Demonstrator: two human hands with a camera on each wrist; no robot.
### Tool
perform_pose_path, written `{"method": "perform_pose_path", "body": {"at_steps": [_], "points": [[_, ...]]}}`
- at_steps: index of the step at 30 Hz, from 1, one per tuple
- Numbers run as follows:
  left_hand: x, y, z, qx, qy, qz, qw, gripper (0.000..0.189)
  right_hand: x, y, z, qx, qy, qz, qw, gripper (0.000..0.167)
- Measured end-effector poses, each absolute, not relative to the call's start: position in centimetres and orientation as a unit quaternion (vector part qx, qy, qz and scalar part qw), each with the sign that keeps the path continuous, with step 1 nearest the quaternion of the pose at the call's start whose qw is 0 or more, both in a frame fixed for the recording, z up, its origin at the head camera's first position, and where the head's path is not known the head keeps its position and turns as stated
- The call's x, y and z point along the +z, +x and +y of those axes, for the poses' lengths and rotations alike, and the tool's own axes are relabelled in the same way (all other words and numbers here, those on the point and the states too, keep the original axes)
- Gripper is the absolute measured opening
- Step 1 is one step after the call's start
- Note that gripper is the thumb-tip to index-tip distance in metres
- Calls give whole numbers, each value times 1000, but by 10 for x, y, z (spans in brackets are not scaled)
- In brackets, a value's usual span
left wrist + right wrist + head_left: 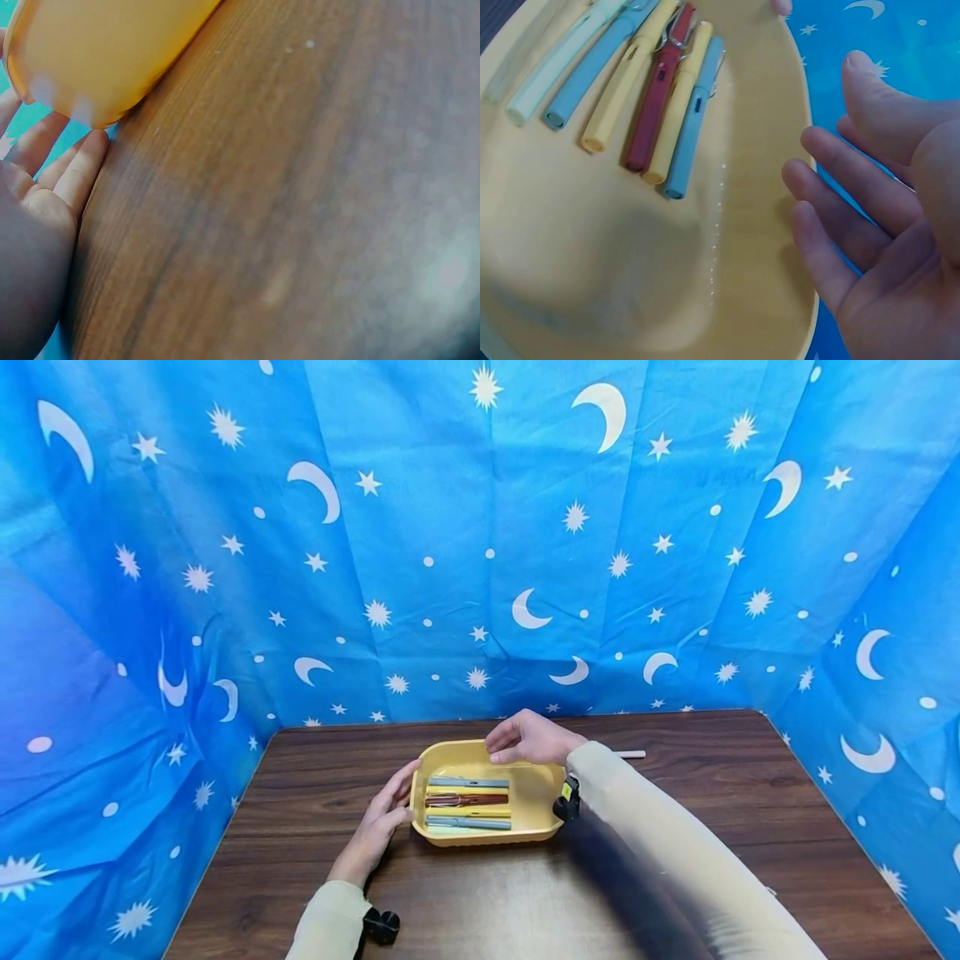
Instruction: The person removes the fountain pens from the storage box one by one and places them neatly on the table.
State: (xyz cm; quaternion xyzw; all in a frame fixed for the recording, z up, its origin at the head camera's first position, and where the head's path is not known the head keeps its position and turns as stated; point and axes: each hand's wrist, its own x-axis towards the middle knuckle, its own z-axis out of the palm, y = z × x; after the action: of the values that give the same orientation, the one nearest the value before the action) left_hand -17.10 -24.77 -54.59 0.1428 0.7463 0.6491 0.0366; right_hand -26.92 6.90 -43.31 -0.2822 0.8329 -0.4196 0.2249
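A yellow plastic tray (pixel 542 833) stands on the table. Several pens lie side by side in its left part: a mint pen (pixel 564 67), a blue pen (pixel 600 69), a yellow pen (pixel 626 82), a dark red pen (pixel 656 105), then another yellow and another blue one. My left hand (pixel 381 822) rests with extended fingers against the tray's left end; in the left wrist view its fingertips (pixel 94 146) meet the outer wall. Over the far rim is my right hand (pixel 536 739), fingers loosely bent. In the right wrist view nothing lies between its fingers.
The dark wood table (pixel 487 902) ends at a back edge close behind the tray. Blue cloth (pixel 450 527) with moons and stars hangs around it. A thin white stick (pixel 632 754) pokes out behind the right forearm, its kind unclear.
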Motion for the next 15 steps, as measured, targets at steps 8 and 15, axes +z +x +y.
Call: {"method": "perform_pose_path", "body": {"at_steps": [8, 15], "points": [[-545, -170, -247, 650, 149, 745, 35, 85, -440, -269, 65, -385, -292, 843, 237, 39], [-544, -170, -245, 647, 148, 747, 32, 83, -439, -271, 59, -356, -295, 855, 237, 41]]}}
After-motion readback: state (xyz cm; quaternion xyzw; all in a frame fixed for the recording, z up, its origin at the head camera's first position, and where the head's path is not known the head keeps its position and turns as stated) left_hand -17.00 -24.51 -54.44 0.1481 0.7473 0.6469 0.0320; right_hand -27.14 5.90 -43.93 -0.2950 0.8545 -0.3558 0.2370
